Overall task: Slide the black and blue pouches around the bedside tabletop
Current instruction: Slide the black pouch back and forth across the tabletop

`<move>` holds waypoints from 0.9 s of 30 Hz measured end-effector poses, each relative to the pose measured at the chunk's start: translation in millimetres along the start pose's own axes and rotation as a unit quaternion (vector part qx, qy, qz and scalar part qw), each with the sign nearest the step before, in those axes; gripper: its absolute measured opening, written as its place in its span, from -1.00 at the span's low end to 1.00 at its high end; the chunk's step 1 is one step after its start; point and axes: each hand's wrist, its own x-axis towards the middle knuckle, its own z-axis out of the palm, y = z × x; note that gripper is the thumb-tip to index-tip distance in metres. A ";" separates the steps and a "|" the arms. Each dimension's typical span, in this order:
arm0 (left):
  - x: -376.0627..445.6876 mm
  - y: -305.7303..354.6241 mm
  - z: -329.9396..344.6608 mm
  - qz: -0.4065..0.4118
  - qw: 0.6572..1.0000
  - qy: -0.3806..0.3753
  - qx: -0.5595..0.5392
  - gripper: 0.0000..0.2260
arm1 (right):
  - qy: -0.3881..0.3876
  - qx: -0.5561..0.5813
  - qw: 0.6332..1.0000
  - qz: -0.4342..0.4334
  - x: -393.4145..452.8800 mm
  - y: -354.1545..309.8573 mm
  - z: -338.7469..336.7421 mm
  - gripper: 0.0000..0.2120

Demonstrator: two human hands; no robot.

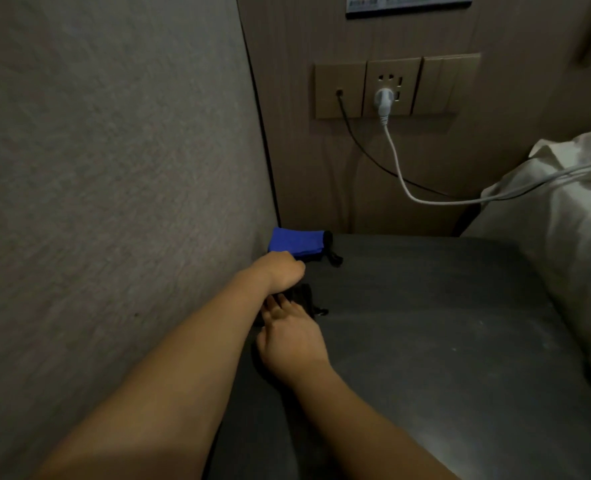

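Head view: blue pouch [296, 241] at far left corner of dark bedside tabletop [443, 323], against wall. Left hand [283, 271] touches its near edge, fingers hidden, grip unclear. Black pouch [301, 297] just nearer, under right hand [292, 337], fingers straight, pressing flat.

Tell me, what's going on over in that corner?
A person is handling two small pouches on a dark bedside tabletop. The left hand reaches to the blue pouch in the back corner by the wall. The right hand rests straight fingers on the black pouch nearer the person.
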 end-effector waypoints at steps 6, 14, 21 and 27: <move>-18.4 -0.9 16.8 0.006 1.000 0.003 0.007 -0.58 | 0.030 -0.040 0.998 -0.040 -19.0 32.8 -22.6 -0.55; -28.1 -7.5 40.7 0.065 0.997 -0.009 0.035 -0.50 | 0.044 -0.156 0.985 0.068 -66.1 151.6 -72.4 -0.60; -32.4 -5.4 46.6 0.069 0.994 0.023 0.084 -0.47 | 0.111 -0.136 0.965 0.193 -97.6 223.8 -110.7 -0.61; -31.3 -6.4 47.3 0.070 0.994 0.021 0.081 -0.47 | 0.099 -0.138 0.950 0.261 -116.5 245.7 -125.7 -0.59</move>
